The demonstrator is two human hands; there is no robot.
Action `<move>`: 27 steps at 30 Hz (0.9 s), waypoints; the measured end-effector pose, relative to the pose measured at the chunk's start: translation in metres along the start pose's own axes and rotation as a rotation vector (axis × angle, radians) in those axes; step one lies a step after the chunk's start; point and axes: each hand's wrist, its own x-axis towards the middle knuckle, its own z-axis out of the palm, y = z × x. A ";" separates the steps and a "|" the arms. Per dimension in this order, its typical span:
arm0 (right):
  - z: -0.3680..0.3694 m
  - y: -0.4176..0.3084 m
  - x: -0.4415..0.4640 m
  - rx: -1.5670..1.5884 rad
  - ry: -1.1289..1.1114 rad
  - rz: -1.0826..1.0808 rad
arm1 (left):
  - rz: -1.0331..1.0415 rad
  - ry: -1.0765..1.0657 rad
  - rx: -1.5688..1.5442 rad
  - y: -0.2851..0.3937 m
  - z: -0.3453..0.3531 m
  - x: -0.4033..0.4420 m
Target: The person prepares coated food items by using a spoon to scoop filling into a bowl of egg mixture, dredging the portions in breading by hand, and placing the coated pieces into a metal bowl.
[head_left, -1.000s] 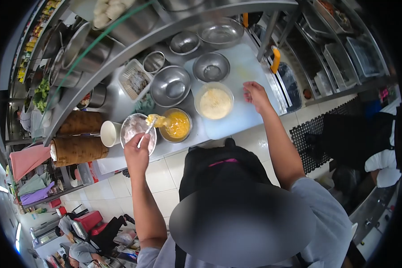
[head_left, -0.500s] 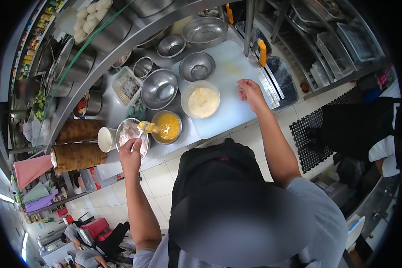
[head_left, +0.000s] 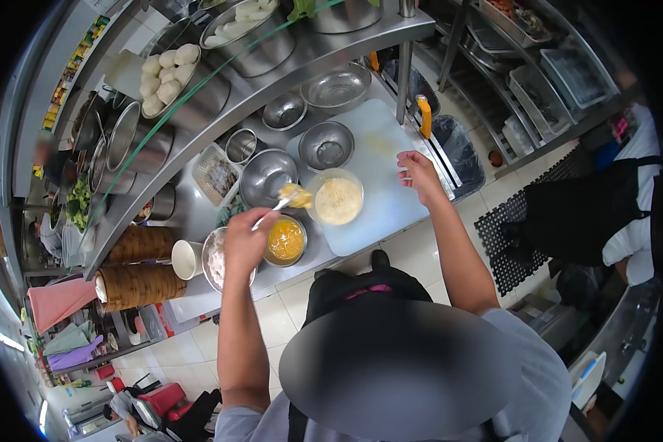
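My left hand [head_left: 244, 239] is closed around a slim metal utensil [head_left: 265, 215] whose exact kind I cannot make out. A yellow, egg-coated lump [head_left: 295, 196] sits at its tip, in the air between the egg bowl and the crumb tub. Beaten egg fills a steel bowl [head_left: 286, 240] just right of this hand. Pale pinkish pieces lie in another bowl [head_left: 216, 259], partly covered by the hand. Pale yellow crumbs fill a round clear tub [head_left: 339, 200] on the cutting board's edge. Over the white cutting board [head_left: 387, 177], my right hand [head_left: 418, 177] holds nothing, its fingers loosely apart.
Steel bowls [head_left: 326, 146] stand behind the tub, beside a perforated white basket [head_left: 215, 174]. Bamboo steamers [head_left: 141, 286] and a white cup [head_left: 187, 259] are at left. A steel shelf [head_left: 302, 66] runs overhead with pots on it. Another person [head_left: 589, 214] stands at right.
My left hand has moved right and lifted the coated lump away from the egg bowl toward the crumb tub. My right hand stays over the board. The camera view has shifted slightly.
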 end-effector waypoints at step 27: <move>0.154 0.039 0.003 -1.591 -0.448 -0.510 | -0.174 0.139 -0.492 -0.078 0.040 -0.073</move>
